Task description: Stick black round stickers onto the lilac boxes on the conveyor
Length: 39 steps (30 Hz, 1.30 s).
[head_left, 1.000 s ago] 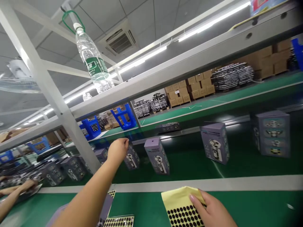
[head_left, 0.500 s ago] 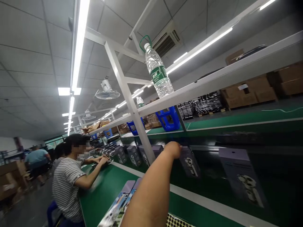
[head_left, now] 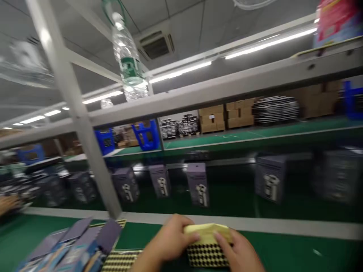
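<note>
Both my hands are at the bottom centre over the green bench. A pale yellow sheet with rows of black dots, like a sheet of round stickers (head_left: 208, 255), is between them, its top edge bent over to show the plain yellow side. My left hand (head_left: 176, 238) pinches its left edge with the thumb on top. Opposite, my right hand (head_left: 241, 251) grips the right edge. More dotted sheets (head_left: 121, 260) lie on the bench left of my left hand, beside a pile of flat purple-and-blue cartons (head_left: 76, 247).
Beyond the bench's pale rail, upright purple boxes (head_left: 197, 185) stand in a row on a dark green conveyor (head_left: 232, 204). A white post (head_left: 90, 151) and shelf beam (head_left: 198, 88) cross in front, with a water bottle (head_left: 129, 64) on the beam. Another person's hand (head_left: 8, 204) shows at far left.
The view has swung right. An arm of mine that reached toward the boxes on the conveyor is back, and both hands now hold the dotted sheet over the bench.
</note>
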Available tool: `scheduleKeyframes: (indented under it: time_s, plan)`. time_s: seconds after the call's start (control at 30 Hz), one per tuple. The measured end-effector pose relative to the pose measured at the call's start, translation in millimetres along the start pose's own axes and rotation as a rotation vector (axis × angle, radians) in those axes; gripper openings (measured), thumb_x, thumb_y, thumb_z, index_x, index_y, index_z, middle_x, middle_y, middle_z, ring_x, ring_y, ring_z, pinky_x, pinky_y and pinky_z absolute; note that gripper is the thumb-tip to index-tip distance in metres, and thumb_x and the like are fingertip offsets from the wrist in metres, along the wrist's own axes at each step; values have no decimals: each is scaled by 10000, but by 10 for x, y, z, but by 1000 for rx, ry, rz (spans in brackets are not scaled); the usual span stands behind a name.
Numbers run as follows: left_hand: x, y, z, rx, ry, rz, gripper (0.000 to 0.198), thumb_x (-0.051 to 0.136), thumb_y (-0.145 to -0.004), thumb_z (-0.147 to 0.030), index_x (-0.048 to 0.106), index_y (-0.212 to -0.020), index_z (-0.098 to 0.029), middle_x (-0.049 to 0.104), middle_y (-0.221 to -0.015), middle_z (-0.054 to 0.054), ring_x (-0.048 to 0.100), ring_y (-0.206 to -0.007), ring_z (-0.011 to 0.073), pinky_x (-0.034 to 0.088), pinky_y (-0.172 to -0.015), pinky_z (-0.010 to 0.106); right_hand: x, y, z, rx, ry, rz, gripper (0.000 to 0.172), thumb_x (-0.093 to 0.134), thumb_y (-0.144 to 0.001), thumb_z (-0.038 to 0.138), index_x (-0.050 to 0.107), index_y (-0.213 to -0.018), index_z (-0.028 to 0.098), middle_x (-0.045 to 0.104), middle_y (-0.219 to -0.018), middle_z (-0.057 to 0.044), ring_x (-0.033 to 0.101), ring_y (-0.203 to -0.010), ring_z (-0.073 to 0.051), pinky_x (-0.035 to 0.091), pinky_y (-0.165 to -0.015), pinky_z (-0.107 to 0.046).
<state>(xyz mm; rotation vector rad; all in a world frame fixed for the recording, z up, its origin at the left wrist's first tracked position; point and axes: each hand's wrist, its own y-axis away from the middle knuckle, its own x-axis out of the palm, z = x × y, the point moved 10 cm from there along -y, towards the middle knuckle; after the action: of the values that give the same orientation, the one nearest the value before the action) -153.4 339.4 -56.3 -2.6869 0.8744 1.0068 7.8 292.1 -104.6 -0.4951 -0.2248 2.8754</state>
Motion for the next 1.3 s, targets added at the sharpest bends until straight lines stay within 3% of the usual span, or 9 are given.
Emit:
scheduleKeyframes:
  time_s: [0.13, 0.23, 0.33, 0.47, 0.83, 1.13, 1.23, 1.3]
  plan:
    - [61, -125, 149, -7, 12, 40, 174, 689, -744, -309, 677, -757, -136, 634, -716, -15, 527, -663, 141, 328, -561, 226, -2, 20, 38, 39, 29, 8, 373, 491, -890, 480, 671, -941, 158, 720, -920, -105, 664, -834, -264, 487, -720, -298]
    - [114, -86, 3, 22, 28, 66, 162, 697, -741, -286, 690, -854, -169, 668, -822, -16, 572, -760, 163, 383, -637, 225, 11, 56, 125, 20, 53, -2, 292, 498, -893, 413, 652, -869, 167, 706, -847, -76, 645, -762, -231, 457, -676, -271]
    - [91, -32, -207, 68, 44, 43, 196, 617, -837, -353, 694, -944, -208, 697, -930, -7, 609, -866, 184, 434, -737, 241, -12, 87, 187, -7, 48, -6, 251, 495, -896, 367, 639, -839, 169, 697, -828, -64, 634, -754, -213, 446, -685, -260]
    - [1, -4, -322, 82, -17, -10, 286, 504, -911, -410, 694, -861, -203, 696, -868, -5, 603, -811, 170, 429, -699, 239, -20, 96, 207, -9, 58, 5, 241, 490, -897, 348, 637, -830, 169, 693, -817, -63, 629, -752, -207, 438, -679, -256]
    - [53, -9, -266, 110, -57, -38, 337, 483, -909, -383, 652, -738, -146, 619, -705, -7, 510, -671, 129, 360, -591, 214, 4, 91, 223, -40, 87, 18, 239, 494, -899, 354, 635, -821, 177, 692, -806, -57, 620, -744, -215, 424, -680, -273]
    - [72, 3, -275, 116, -97, -90, 285, 528, -861, -325, 689, -724, -135, 680, -709, 20, 577, -679, 144, 412, -601, 207, 20, 104, 254, -50, 74, 34, 264, 477, -902, 368, 630, -805, 175, 693, -810, -63, 626, -757, -223, 432, -692, -284]
    - [-113, -29, -229, 78, -160, -197, 316, 487, -880, -342, 697, -753, -143, 702, -738, 27, 607, -696, 151, 434, -599, 205, 12, 96, 254, -30, 41, 38, 298, 469, -897, 406, 645, -832, 175, 702, -828, -74, 638, -776, -238, 448, -699, -291]
    - [-478, -45, -215, 38, -257, -312, 365, 447, -905, -392, 710, -813, -155, 712, -761, 33, 621, -694, 167, 440, -598, 225, 24, 89, 236, -10, 10, 51, 322, 461, -894, 430, 656, -846, 178, 704, -821, -77, 644, -774, -245, 456, -690, -292]
